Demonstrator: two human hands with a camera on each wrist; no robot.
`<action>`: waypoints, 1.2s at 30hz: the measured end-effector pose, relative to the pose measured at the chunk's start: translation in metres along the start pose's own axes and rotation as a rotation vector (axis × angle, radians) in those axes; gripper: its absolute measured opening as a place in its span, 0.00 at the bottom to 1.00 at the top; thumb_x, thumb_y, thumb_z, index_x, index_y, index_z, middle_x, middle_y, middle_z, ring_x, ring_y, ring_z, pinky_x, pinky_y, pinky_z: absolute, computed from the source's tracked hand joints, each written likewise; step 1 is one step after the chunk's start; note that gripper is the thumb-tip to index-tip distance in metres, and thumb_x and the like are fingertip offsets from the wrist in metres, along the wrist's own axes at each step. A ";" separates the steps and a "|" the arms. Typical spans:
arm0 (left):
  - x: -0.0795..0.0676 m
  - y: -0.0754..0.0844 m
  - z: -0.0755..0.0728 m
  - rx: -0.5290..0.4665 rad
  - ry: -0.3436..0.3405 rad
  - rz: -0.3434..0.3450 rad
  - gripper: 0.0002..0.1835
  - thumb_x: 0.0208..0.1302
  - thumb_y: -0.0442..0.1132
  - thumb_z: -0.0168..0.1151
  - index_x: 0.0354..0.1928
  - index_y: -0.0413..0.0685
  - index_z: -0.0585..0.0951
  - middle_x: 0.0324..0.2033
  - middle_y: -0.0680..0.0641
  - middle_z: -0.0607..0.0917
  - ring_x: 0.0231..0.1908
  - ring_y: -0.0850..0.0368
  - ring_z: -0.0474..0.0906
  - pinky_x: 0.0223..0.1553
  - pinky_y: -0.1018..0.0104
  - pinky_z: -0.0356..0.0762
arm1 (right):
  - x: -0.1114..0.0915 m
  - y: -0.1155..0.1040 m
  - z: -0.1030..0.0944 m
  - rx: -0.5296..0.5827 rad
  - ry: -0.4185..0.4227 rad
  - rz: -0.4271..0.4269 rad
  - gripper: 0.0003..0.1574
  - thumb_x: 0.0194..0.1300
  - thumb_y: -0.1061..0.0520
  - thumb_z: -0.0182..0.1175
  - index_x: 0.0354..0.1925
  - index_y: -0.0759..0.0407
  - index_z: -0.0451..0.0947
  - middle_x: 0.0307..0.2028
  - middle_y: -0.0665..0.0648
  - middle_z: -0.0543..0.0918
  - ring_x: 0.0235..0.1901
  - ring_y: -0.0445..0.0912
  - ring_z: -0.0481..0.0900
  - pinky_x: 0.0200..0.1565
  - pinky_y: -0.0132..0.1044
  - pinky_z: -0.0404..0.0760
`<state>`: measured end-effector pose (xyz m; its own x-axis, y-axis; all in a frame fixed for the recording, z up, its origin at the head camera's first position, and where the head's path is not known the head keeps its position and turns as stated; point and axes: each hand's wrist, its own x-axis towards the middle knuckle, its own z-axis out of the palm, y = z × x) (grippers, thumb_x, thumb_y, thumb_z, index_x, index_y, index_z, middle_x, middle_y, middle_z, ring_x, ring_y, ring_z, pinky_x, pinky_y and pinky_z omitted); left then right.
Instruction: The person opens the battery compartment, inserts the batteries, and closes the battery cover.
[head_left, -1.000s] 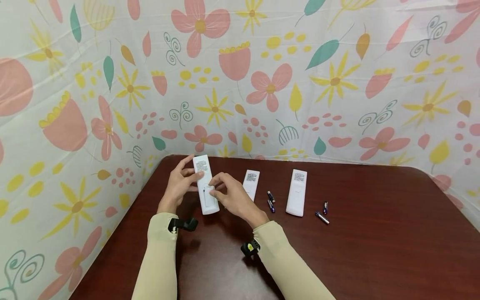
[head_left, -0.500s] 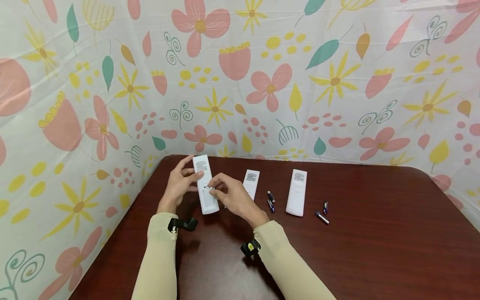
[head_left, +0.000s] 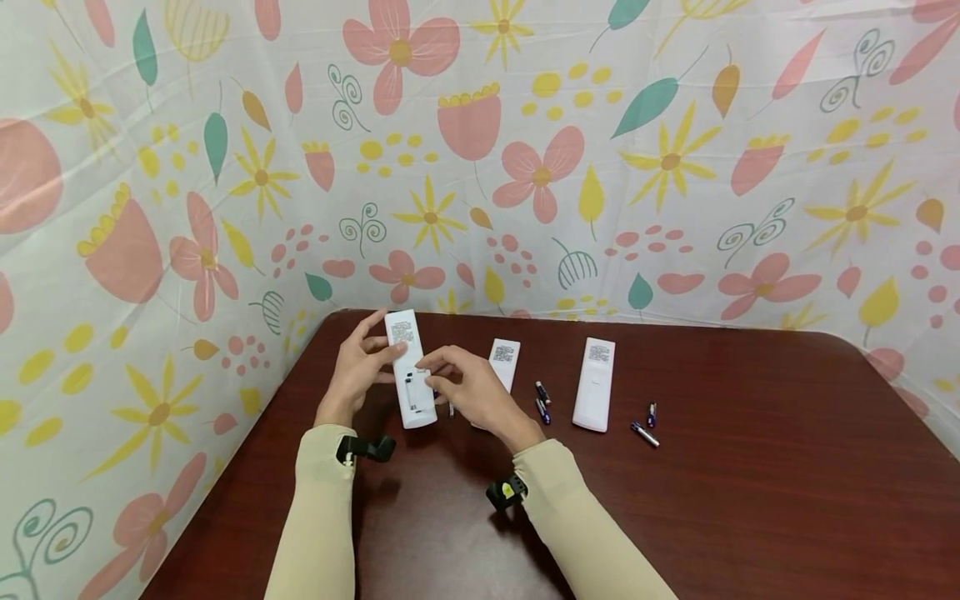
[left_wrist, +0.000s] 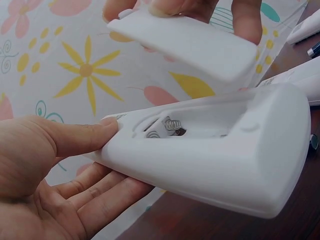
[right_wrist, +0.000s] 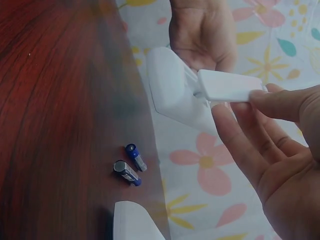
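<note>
Face down in my left hand (head_left: 356,371) is a white remote control (head_left: 402,327), held by thumb and fingers around its sides. Its battery compartment (left_wrist: 210,120) is uncovered, and metal springs (left_wrist: 173,124) show at one end, with no battery visible in it. My right hand (head_left: 476,392) pinches the white battery cover (left_wrist: 190,42) between thumb and fingers. The cover is tilted and lifted off just above the compartment. In the right wrist view, the cover (right_wrist: 225,86) overlaps the remote's body.
Two more white remotes lie face down on the dark red table (head_left: 750,467): one (head_left: 502,367) partly behind my right hand, the other (head_left: 595,387) further right. Blue-and-silver batteries (head_left: 542,411) lie between them, others (head_left: 644,434) at the right. Two batteries (right_wrist: 127,173) lie near the held remote. Floral cloth (head_left: 540,250) hangs behind.
The battery cover has come up off the held remote in my right hand, exposing the compartment. My right hand has shifted slightly right; my left hand has stayed in place.
</note>
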<state>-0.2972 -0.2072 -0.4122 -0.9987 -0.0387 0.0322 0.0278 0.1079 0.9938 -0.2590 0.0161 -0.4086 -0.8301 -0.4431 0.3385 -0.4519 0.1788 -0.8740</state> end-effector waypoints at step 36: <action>-0.002 0.000 -0.003 -0.045 0.058 0.021 0.41 0.73 0.32 0.69 0.83 0.62 0.65 0.59 0.33 0.80 0.39 0.54 0.87 0.31 0.61 0.89 | -0.019 0.016 -0.017 0.010 -0.332 0.190 0.07 0.73 0.72 0.62 0.44 0.64 0.82 0.41 0.57 0.86 0.38 0.47 0.85 0.38 0.45 0.91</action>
<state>-0.2954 -0.2099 -0.4114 -0.9939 -0.0945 0.0575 0.0515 0.0645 0.9966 -0.2559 0.0426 -0.4234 -0.7471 -0.6635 0.0404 -0.2958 0.2773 -0.9141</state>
